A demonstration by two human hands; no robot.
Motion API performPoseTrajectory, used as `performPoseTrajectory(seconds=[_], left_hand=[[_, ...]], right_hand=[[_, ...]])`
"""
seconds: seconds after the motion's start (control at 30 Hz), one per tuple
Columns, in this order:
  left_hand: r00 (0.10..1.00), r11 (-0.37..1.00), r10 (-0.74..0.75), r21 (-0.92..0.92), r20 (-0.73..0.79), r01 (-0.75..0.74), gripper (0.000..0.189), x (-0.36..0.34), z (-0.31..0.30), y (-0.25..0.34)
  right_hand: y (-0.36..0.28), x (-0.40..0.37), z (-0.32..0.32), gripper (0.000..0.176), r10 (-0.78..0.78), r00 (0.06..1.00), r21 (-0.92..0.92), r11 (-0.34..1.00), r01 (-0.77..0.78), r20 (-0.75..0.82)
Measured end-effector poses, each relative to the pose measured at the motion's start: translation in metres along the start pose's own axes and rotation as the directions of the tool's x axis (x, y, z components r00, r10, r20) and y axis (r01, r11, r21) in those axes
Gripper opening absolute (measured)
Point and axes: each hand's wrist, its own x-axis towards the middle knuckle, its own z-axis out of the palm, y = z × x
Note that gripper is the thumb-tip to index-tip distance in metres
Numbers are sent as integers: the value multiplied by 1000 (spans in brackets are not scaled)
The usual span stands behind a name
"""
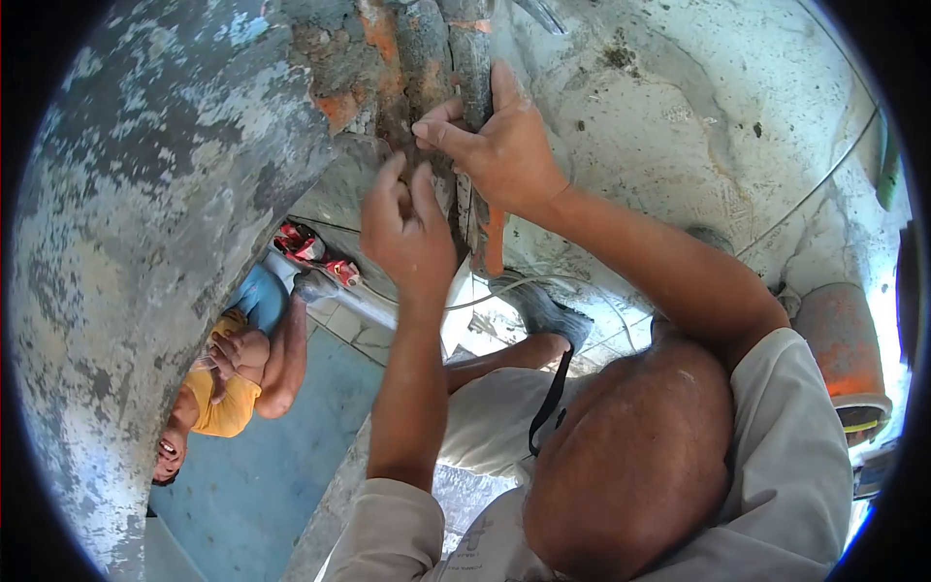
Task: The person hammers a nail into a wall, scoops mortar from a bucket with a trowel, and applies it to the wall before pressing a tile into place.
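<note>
My left hand (412,223) is raised just below the pipes, its fingers curled and the tips of thumb and forefinger apart. I see nothing between them. Above and to the right, my right hand (504,145) brings thumb and forefinger together in front of the worn pipes (427,58), its other fingers about the dark pipe (472,78). Whatever the pinch holds is too small or hidden to name. An orange strip-like piece (496,242), perhaps a handle, hangs beneath my right hand.
Peeling grey wall (145,242) rises on the left, and a stained white surface (659,126) lies on the right. A person in a yellow shirt (228,403) sits at lower left near red crumpled packets (315,250). An orange-stained bucket (842,344) and a thin cable (815,189) are at right.
</note>
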Motion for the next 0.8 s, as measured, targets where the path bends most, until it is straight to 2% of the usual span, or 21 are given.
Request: performPoseTrajectory(seconds=[0.03,0.07,0.1,0.13,0.2,0.23,0.3,0.33,0.37,0.43,0.47,0.53,0.57,0.6,0.67,0.7,0.73,0.8], left_hand=[[1000,1000,-5,8,10,5,9,-10,1,8],[947,894,-312,-313,75,319,9,-19,2,15],[801,597,-554,-562,227,572,10,-25,4,19],[796,598,-560,-552,232,581,10,-25,7,20],[752,257,-582,-807,310,531,13,-24,16,22],[745,259,-585,-797,320,545,13,-24,17,23],[790,420,-549,-727,273,543,14,-21,16,26],[786,423,-550,-716,284,555,14,-22,14,24],[824,573,-520,-624,224,531,15,-23,10,19],[905,827,-412,-373,107,420,17,-18,1,6],[907,830,-406,-370,112,417,17,-16,-4,-2],[981,955,-195,-226,15,194,15,-9,-16,-17],[999,998,-18,-53,42,20,13,-3,-27,-23],[999,998,-14,-52,49,17,13,4,-35,-24],[958,981,188,-2,215,-192,14,26,-47,-15],[936,983,180,-15,302,-184,17,35,-52,-6],[933,982,181,-13,311,-187,17,43,-56,6],[865,981,130,64,485,-184,20,60,-61,29]], right_hand=[[0,2,-1,47,12,1000,5,1000,-12,-1],[0,4,-3,45,22,1000,43,999,-22,6],[-1,6,-5,42,32,999,80,996,-33,13],[-1,9,-7,42,45,999,84,995,-46,12],[-3,12,-9,41,67,998,97,993,-68,6],[-6,13,-9,41,83,997,101,992,-82,-1],[-10,13,-9,37,106,994,222,970,-99,-19],[-8,11,-8,37,120,992,228,967,-110,-28],[-6,10,-6,37,126,992,222,968,-118,-19],[-3,9,-5,37,130,991,222,967,-123,-19],[-2,7,-5,37,99,994,179,980,-91,-38],[2,7,-4,37,68,996,136,989,-60,-60],[6,9,-3,37,6,995,89,996,3,-96],[9,10,-3,37,-57,990,40,997,63,-130],[5,11,-7,37,-58,990,-6,998,58,-129],[3,9,-8,37,-65,991,-51,997,60,-117],[4,7,-6,37,-58,991,-46,998,53,-124],[6,7,1,36,-56,986,-147,989,33,-155]])
